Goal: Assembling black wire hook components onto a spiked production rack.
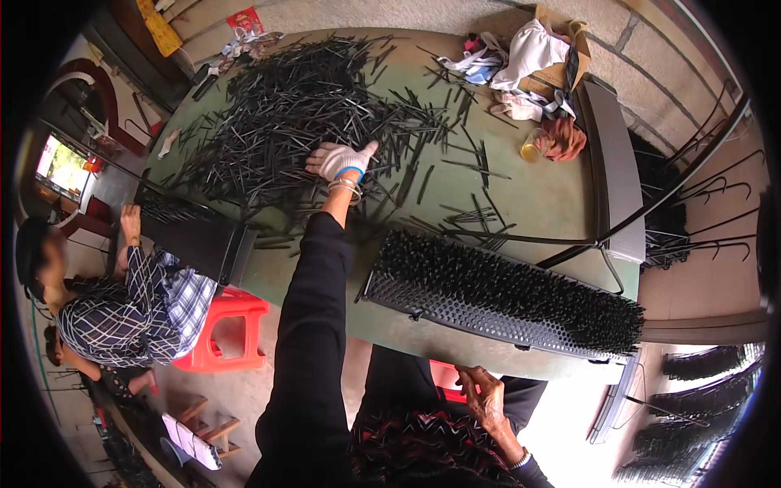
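Observation:
My left hand (340, 163), in a white glove with a bracelet at the wrist, reaches across the table onto a heap of thin black strips (285, 122). Its fingers are spread over the strips, with the thumb out to the right. Bare and with a band at the wrist, my right hand (486, 400) is held near my lap by the table's front edge. Its fingers are curled together, and whatever they may hold is hidden. Beyond it lies a long black perforated panel (480, 313), its holes densely filled with upright black strips.
Loose strips (476, 215) scatter over the green table (545, 199). Cloths (533, 53), reddish gloves (561, 140) and a cup (530, 150) lie at the back right. A curved black metal rod (691, 167) crosses the right side. At left, another person (122, 317) works beside a red stool (224, 333).

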Available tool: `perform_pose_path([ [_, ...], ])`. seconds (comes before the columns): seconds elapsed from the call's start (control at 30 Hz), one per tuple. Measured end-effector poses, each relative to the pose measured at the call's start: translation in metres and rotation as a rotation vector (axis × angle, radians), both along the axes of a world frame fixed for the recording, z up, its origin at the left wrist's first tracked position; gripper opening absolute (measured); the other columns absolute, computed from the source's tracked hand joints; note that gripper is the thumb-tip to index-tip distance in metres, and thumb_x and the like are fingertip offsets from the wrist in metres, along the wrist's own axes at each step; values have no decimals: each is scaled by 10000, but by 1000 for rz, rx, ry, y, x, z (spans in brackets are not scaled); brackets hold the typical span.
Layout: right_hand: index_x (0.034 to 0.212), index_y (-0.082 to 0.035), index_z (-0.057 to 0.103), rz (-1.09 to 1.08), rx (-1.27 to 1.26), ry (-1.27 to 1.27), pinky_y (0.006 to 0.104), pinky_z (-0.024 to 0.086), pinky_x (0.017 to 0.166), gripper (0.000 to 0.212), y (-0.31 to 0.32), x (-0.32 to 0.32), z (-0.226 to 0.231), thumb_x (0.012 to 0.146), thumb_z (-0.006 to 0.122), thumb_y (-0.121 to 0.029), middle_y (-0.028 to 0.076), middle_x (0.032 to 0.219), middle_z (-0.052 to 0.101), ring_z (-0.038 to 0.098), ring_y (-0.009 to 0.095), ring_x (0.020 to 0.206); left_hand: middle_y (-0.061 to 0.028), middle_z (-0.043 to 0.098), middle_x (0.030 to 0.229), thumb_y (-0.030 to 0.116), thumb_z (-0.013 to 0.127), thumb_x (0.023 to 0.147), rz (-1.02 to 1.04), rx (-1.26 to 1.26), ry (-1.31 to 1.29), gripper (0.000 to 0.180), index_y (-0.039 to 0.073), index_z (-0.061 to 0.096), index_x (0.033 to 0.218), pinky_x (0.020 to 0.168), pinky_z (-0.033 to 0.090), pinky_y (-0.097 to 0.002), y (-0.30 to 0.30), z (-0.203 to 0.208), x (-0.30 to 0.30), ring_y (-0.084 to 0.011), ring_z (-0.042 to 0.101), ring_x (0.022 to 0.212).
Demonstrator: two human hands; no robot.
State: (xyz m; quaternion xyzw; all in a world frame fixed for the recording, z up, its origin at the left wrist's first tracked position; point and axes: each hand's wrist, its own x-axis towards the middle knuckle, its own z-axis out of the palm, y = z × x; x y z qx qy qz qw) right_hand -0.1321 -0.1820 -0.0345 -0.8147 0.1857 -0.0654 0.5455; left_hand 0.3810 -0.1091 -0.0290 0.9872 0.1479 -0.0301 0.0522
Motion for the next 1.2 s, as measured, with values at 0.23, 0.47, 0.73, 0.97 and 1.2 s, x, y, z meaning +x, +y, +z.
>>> perform_pose_path([
  [0.23, 1041, 28, 677, -53, 54, 17, 277, 492, 587, 162, -19, 8, 0, 955, 562, -47, 97, 750, 656, 602, 135, 609, -252, 439, 1356, 692, 727, 638, 33, 61, -13, 1078, 6, 367, 1387, 1083, 272, -602, 4, -2, 25, -435, 447, 1264],
  [0.47, 915, 13, 658, -33, 87, 44, 326, 516, 640, 75, -14, 17, -11, 890, 605, -34, 128, 779, 668, 670, 246, 699, -174, 575, 1099, 500, 743, 698, -274, 93, -146, 606, 111, 568, 1128, 846, 492, -506, 34, -24, 8, -345, 599, 1012],
  [0.73, 1011, -14, 686, 50, 96, 94, 343, 527, 671, 164, 2, 31, 3, 914, 573, -85, 133, 853, 687, 673, 240, 717, -197, 552, 1105, 347, 731, 735, -789, -28, -140, 559, 75, 557, 1191, 817, 510, -480, 44, -22, -56, -382, 573, 1014],
  [0.97, 989, -15, 683, 97, 22, 19, 363, 516, 658, 129, 14, 30, -10, 900, 618, -82, 149, 844, 673, 669, 283, 723, -163, 551, 1196, 377, 721, 775, -1093, -342, -48, 621, 119, 509, 1299, 915, 461, -452, 58, -2, -93, -367, 539, 1139],
  [1.2, 980, -27, 690, 60, 38, 38, 348, 505, 624, 109, 17, 27, -12, 894, 637, -68, 146, 850, 672, 665, 282, 710, -198, 292, 1526, 796, 556, 711, -776, 117, -30, 1075, 49, 365, 1460, 1170, 183, -468, 56, -16, -60, -397, 220, 1426],
])
